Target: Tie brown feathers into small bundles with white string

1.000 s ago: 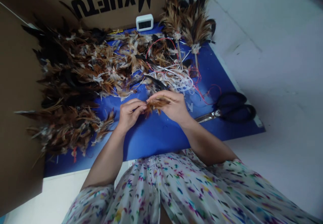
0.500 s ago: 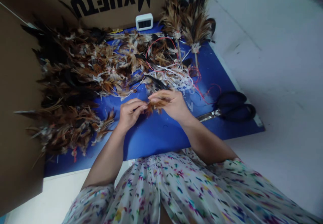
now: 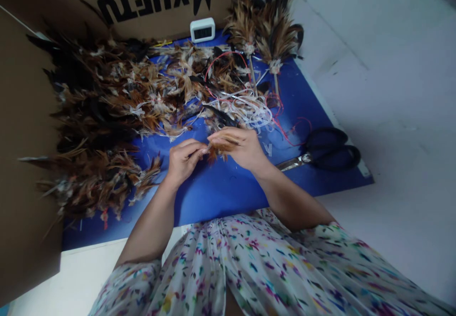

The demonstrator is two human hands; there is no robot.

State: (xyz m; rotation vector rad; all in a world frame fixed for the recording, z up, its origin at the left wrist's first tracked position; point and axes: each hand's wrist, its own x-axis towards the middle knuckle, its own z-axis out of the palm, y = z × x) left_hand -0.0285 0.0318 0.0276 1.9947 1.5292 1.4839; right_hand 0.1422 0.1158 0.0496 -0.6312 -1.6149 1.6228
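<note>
Brown feathers form a small bunch between my two hands, above the blue table surface. My left hand pinches the narrow end of the bunch between thumb and fingers. The fluffy side lies under my right hand, whose fingers close over it from the right. Right behind my hands are loose feathers and a tangle of clear plastic strips. Red string trails from there toward the black-handled scissors, which lie beside my right forearm.
Large heaps of brown and black feathers cover the left and back of the table. Two feather dusters lie at the back right. A white digital clock stands before a cardboard box. More cardboard rises at the left.
Both hands stay in nearly the same place around the feather bunch. The right fingers have shifted slightly over it. The whole view has moved very little.
</note>
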